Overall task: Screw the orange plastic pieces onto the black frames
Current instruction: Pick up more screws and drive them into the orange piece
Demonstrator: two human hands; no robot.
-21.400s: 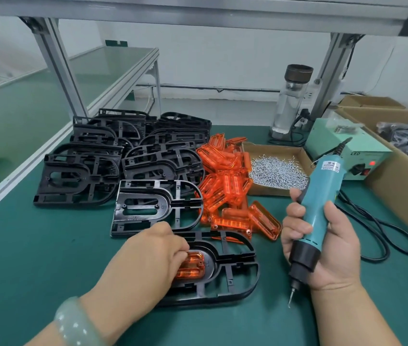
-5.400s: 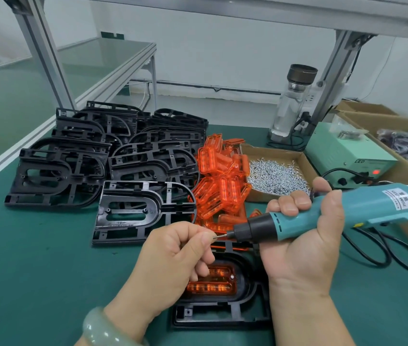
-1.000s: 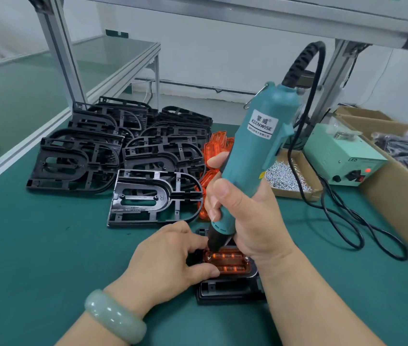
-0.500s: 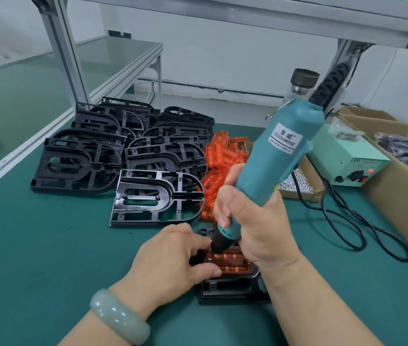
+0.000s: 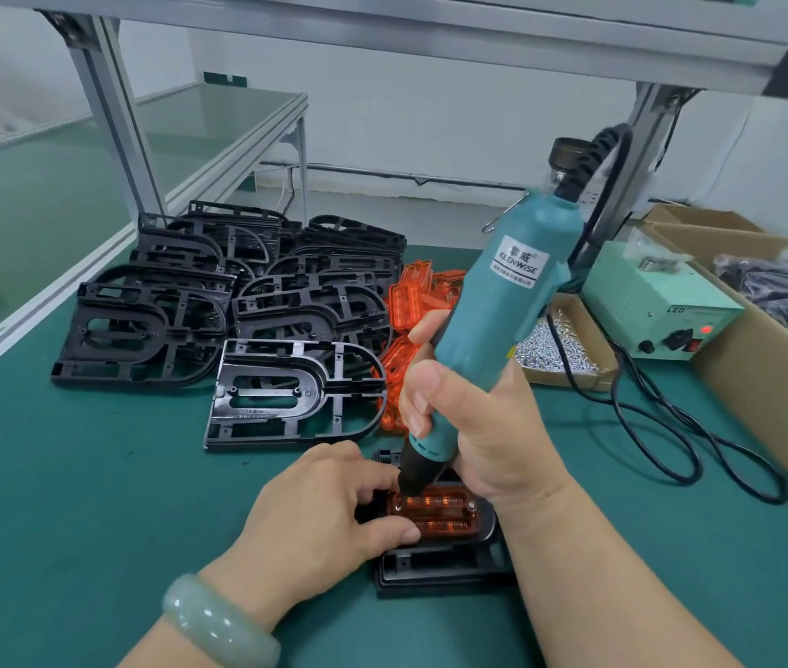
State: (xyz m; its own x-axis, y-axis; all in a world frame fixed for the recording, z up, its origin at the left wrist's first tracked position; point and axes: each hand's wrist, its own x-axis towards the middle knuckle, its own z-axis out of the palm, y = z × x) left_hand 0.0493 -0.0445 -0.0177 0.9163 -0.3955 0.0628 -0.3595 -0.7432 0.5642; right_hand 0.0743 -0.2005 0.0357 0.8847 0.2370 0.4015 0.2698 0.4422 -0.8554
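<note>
A black frame lies in front of me on the green mat, with an orange plastic piece seated in it. My right hand grips a teal electric screwdriver, tilted slightly, its black tip down at the orange piece's far left corner. My left hand holds the frame and the piece's left end, thumb on the piece's near edge, fingers curled by the tip. A screw head shows at the piece's right end.
Stacks of black frames and one single frame lie behind my left hand. A heap of orange pieces sits beside them. A cardboard tray of screws, a green power unit, cables and a large cardboard box fill the right.
The screwdriver has swung a little more upright, its tip staying at the orange piece's left corner. My left hand keeps its hold on the frame.
</note>
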